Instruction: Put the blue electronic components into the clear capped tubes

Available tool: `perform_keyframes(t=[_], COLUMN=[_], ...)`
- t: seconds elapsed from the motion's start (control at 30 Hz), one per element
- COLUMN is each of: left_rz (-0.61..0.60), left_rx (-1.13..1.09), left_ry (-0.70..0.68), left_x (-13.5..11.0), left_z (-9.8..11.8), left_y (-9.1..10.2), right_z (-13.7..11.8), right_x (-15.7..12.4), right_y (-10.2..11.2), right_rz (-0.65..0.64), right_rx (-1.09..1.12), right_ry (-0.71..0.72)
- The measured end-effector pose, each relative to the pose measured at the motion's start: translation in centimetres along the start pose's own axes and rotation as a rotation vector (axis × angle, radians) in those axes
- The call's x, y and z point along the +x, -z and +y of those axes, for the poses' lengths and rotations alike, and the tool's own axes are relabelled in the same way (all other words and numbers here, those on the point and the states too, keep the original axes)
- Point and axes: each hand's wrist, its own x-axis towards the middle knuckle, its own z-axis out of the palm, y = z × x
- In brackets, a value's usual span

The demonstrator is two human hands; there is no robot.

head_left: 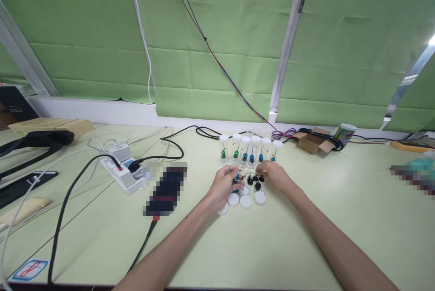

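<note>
My left hand [224, 183] is closed, fingers curled around a small blue piece with a thin wire-like stem [237, 177]. My right hand [274, 174] reaches in from the other side, its fingertips pinched together beside several small black pieces [257, 186]; what they grip, if anything, is hidden. Between and below the hands lie several round white caps [245, 201], one partly under the left hand. Just behind stands a row of clear tubes with white tops [223, 149]. Green pieces sit inside the two leftmost tubes, and blue ones in the others.
A white power strip [125, 175] with plugged cables stands at left, near a dark pixelated device [166, 190] on a cable. An open cardboard box [314, 140] and a canister [345, 133] stand at the back right. Black cables [183, 148] run along the back.
</note>
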Motion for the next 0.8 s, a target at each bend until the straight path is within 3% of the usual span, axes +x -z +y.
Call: perform_keyframes(t=[0.8], left_rz=[0.026], left_rx=[0.001], left_ry=[0.006], left_x=[-0.14], left_z=[0.18], left_y=[-0.15], right_z=[-0.06], right_x=[-0.48], right_y=[0.5], right_rz=[-0.077], right_rx=[-0.043], right_ry=[-0.009])
